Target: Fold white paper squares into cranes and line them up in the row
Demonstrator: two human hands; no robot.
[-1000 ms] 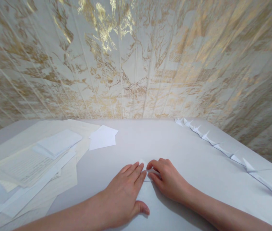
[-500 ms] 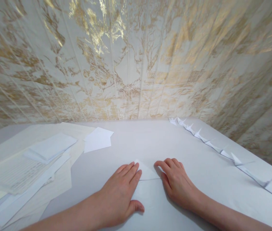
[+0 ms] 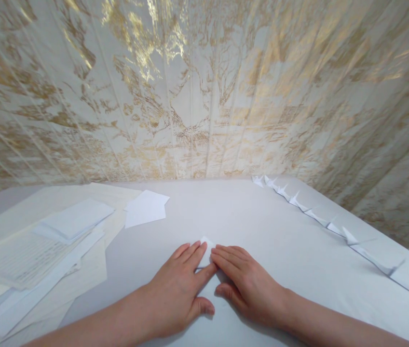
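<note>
A small folded piece of white paper (image 3: 205, 259) lies flat on the table between my hands, its pointed top facing away from me. My left hand (image 3: 181, 284) rests palm down on its left part, fingers stretched and thumb spread out. On the right, my right hand (image 3: 246, 279) lies with flat fingers along the paper's right edge, pressing it down. The fingertips of both hands nearly meet and cover much of the paper.
Loose papers (image 3: 92, 260) and folded sheets (image 3: 77, 219) overlap at the left. White sheets (image 3: 146, 209) lie at the back left. A row of folded paper cranes (image 3: 311, 214) lines the right side of the white table (image 3: 204, 205). A gold-patterned curtain (image 3: 190, 96) hangs behind.
My right hand has moved left and laid its fingers flat against the paper. The paper's right corner has been folded inward, so it looks narrower. My left hand has stayed nearly in place.
</note>
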